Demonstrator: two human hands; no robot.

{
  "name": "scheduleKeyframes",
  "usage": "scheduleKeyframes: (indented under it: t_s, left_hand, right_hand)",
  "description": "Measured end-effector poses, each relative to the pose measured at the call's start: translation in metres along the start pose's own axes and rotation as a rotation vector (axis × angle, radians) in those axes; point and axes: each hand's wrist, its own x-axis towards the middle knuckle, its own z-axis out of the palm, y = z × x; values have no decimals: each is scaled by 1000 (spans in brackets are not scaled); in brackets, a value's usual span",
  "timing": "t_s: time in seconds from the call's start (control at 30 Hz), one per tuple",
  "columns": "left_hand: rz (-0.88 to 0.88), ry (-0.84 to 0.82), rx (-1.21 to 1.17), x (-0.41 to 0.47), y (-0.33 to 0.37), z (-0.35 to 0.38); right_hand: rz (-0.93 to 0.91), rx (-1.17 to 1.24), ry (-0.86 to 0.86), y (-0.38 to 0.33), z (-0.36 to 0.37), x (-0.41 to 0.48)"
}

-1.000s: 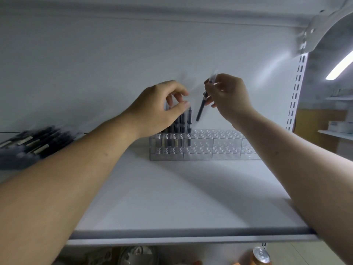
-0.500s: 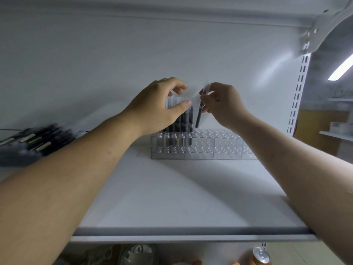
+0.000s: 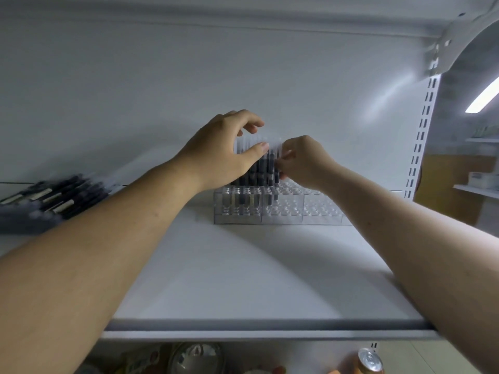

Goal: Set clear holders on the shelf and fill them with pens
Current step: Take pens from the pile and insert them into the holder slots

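While the right hand (image 3: 305, 160) brings a pen (image 3: 276, 168) down at the right edge of the standing group, the sound approach is to keep the barrel upright, seat its tip in the next free socket, and release only once it stands alone. The left hand (image 3: 224, 152) steadies the pens already placed (image 3: 256, 171): thumb in front, fingers curled over the clear caps, a loose cupping hold rather than a hard squeeze, as far as one can judge. Right-hand fingertips are pressed together on the one pen, pinching it about mid-barrel; the exact contact is partly hidden. The clear holders (image 3: 286, 209) sit in a row toward the back of the white shelf (image 3: 243, 279), left sockets filled, the rest to the right still vacant. A loose pile of pens (image 3: 51, 195) lies at far left, well apart from the holders. Risk: nudging neighbours and tipping the row.
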Motion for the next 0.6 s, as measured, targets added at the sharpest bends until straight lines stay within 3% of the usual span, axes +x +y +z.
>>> scheduleKeyframes:
  t_s: [0.3,0.47,0.6]
  left_hand:
    - [-11,17,32,0,-1,-3]
    - [-2,-30,186,-2,3,-17]
    - [-56,-58,319,-2,9,-38]
  right_hand:
    - [-33,-25,145,2,-22,0]
    - [-281,2,340,-14,-32,-6]
    - [-435,-1,258,-39,-22,-19]
